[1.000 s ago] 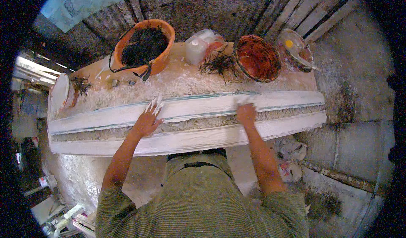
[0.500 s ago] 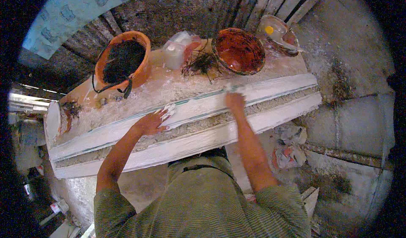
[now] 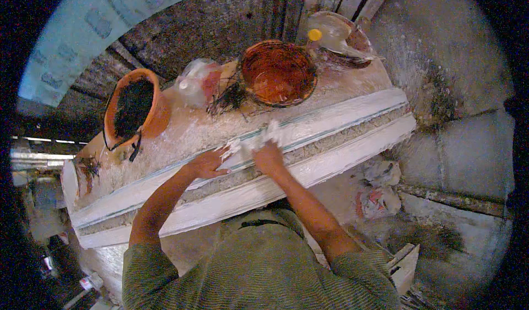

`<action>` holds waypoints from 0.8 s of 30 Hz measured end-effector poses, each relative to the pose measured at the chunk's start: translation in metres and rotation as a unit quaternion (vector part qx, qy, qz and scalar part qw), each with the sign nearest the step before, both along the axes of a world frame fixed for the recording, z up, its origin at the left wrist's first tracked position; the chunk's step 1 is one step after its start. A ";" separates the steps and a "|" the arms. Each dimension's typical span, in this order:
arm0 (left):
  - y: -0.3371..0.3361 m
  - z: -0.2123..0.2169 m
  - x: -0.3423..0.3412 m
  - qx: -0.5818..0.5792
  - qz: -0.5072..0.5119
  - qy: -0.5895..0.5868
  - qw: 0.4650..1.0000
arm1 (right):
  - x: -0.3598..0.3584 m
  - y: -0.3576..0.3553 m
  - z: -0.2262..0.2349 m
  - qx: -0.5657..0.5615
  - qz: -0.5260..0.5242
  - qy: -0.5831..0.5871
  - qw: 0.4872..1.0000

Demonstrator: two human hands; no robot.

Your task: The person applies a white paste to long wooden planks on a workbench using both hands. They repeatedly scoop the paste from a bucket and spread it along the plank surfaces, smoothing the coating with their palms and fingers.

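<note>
A long white plaster moulding with thin green lines lies across the worktable, split lengthwise by a rough grey channel. My left hand rests on its upper strip, thumb apart and fingers stretched out, their tips coated in white plaster. Just to the right, my right hand is over the same strip. White, plaster-like material shows around its fingertips, but motion smears them, so whether they hold anything is unclear.
Behind the moulding stand an orange tub with dark insides, a clear plastic container, dark fibres, a reddish-brown bowl and a pan with a yellow-capped bottle. Crumpled bags lie right of the table.
My right hand has moved left along the moulding, closer to my left hand. The left hand stays on the upper strip. The whole view has turned somewhat.
</note>
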State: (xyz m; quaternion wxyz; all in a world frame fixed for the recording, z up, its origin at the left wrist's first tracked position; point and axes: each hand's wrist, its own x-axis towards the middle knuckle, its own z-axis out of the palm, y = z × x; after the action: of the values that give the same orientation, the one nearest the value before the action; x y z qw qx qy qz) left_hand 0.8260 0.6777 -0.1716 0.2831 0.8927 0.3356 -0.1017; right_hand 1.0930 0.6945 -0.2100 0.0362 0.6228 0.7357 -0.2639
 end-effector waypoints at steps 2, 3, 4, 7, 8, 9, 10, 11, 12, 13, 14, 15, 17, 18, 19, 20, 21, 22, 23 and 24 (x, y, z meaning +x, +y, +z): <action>0.020 -0.006 0.033 -0.006 -0.011 0.033 0.999 | -0.007 0.002 0.012 -0.034 -0.040 0.028 0.998; 0.030 -0.009 0.051 -0.007 -0.015 0.039 0.999 | 0.006 0.011 0.016 -0.016 -0.071 -0.003 0.997; 0.043 -0.013 0.069 -0.039 -0.029 0.089 0.995 | 0.026 0.027 0.017 -0.010 -0.096 0.010 0.995; 0.066 -0.025 0.137 0.013 -0.017 -0.022 1.000 | 0.122 0.077 -0.009 0.012 -0.188 -0.072 0.980; 0.077 -0.028 0.163 -0.012 -0.001 -0.027 1.000 | 0.160 0.092 -0.026 0.036 -0.188 -0.102 0.976; 0.092 -0.031 0.189 -0.027 -0.011 -0.023 0.999 | 0.205 0.112 -0.043 0.051 -0.072 -0.156 0.984; 0.101 -0.032 0.214 -0.019 -0.001 -0.077 0.997 | 0.248 0.132 -0.059 0.081 0.043 -0.207 0.974; 0.113 -0.034 0.250 -0.031 0.012 -0.044 0.998 | 0.287 0.144 -0.075 0.104 -0.011 -0.205 0.973; 0.120 -0.035 0.274 -0.053 0.033 -0.074 0.995 | 0.327 0.156 -0.086 0.129 -0.064 -0.200 0.969; 0.125 -0.037 0.301 -0.019 0.045 -0.139 0.989 | 0.364 0.173 -0.093 0.120 -0.041 -0.241 0.962; 0.131 -0.039 0.326 0.036 0.023 -0.128 0.991 | 0.398 0.187 -0.095 0.086 -0.037 -0.300 0.949; 0.134 -0.043 0.345 0.108 -0.010 -0.116 0.987 | 0.414 0.194 -0.100 0.120 -0.041 -0.279 0.952; 0.133 -0.049 0.364 0.139 -0.027 -0.151 0.978 | 0.445 0.200 -0.094 0.141 -0.101 -0.274 0.946; 0.128 -0.052 0.367 0.147 -0.054 -0.128 0.979 | 0.448 0.198 -0.092 0.149 -0.134 -0.272 0.941; 0.122 -0.055 0.362 0.167 -0.043 -0.171 0.970 | 0.445 0.193 -0.090 0.162 -0.200 -0.298 0.919; 0.114 -0.056 0.350 0.182 -0.046 -0.179 0.966 | 0.434 0.185 -0.090 0.160 -0.110 -0.281 0.940; 0.106 -0.056 0.336 0.184 -0.056 -0.171 0.966 | 0.411 0.176 -0.095 0.160 -0.050 -0.293 0.941; 0.097 -0.054 0.317 0.206 -0.035 -0.207 0.956 | 0.388 0.166 -0.095 0.119 0.003 -0.311 0.943; 0.086 -0.050 0.293 0.185 -0.028 -0.200 0.962 | 0.349 0.143 -0.102 0.188 -0.099 -0.294 0.932; 0.076 -0.047 0.267 0.096 -0.018 -0.153 0.983 | 0.318 0.123 -0.101 0.237 -0.040 -0.268 0.933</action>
State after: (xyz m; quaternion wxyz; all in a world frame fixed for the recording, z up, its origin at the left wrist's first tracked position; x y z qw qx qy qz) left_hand 1.0929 0.7539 -0.2185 0.2427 0.9264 0.2806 0.0641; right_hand 1.4107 0.8176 -0.3108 0.0728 0.6899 0.7142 0.0935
